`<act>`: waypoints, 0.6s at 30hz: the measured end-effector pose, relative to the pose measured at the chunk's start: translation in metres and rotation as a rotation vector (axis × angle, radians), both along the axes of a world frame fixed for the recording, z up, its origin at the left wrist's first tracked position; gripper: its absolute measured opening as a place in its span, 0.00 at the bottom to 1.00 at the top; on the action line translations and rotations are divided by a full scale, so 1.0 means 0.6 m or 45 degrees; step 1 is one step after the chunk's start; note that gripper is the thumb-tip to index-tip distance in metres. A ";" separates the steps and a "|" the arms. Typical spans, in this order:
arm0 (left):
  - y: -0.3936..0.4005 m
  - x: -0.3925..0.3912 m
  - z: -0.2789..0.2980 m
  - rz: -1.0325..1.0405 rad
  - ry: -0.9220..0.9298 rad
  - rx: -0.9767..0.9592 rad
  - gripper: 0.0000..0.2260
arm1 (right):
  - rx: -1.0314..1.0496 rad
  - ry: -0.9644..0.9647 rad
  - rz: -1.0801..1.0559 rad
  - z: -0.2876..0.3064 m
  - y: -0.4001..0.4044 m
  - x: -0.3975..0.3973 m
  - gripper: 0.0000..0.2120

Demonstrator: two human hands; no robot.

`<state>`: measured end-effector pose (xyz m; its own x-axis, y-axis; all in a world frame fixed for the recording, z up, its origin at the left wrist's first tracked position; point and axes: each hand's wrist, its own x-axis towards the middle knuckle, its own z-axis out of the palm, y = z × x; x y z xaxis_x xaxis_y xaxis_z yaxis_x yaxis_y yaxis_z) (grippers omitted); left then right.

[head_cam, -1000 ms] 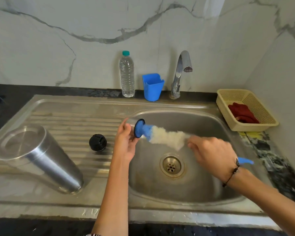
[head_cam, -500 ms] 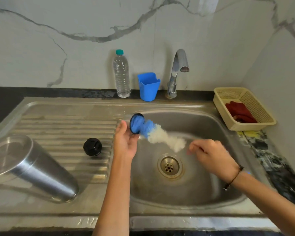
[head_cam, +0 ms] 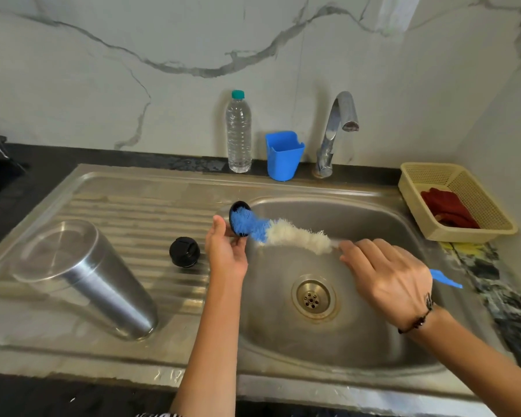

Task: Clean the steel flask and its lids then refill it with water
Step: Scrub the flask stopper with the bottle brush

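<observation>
the left hand (head_cam: 226, 251) pinches a small black lid (head_cam: 238, 217) at the basin's edge. the right hand (head_cam: 387, 276) grips a bottle brush (head_cam: 286, 233), its blue tip against that lid. a second black lid (head_cam: 184, 251) stands on the sink (head_cam: 109, 188) drainboard, beside the upturned steel flask (head_cam: 85, 278).

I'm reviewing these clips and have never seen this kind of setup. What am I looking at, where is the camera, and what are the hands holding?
No machine here: a person wears a camera on the head, looking down at their own hands over a steel sink. The left hand holds a small dark lid. The right hand grips a bottle brush, its blue tip pressed against the lid. On the drainboard the steel flask lies tilted, beside a second black lid. Behind stand a water bottle, a blue cup and the tap; a basket sits at right.
</observation>
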<state>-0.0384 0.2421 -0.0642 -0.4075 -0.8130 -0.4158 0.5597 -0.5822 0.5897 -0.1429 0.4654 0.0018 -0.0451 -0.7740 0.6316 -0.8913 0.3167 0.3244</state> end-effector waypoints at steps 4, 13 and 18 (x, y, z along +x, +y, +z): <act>0.009 0.002 0.005 -0.066 -0.032 0.022 0.12 | -0.084 0.026 0.050 0.000 -0.004 0.000 0.04; 0.013 0.000 0.015 -0.110 -0.011 -0.185 0.10 | 0.135 -0.744 -0.286 0.005 -0.004 -0.001 0.05; 0.027 0.008 0.029 -0.036 0.249 -0.239 0.09 | 0.306 -2.365 -0.207 0.039 -0.008 0.012 0.17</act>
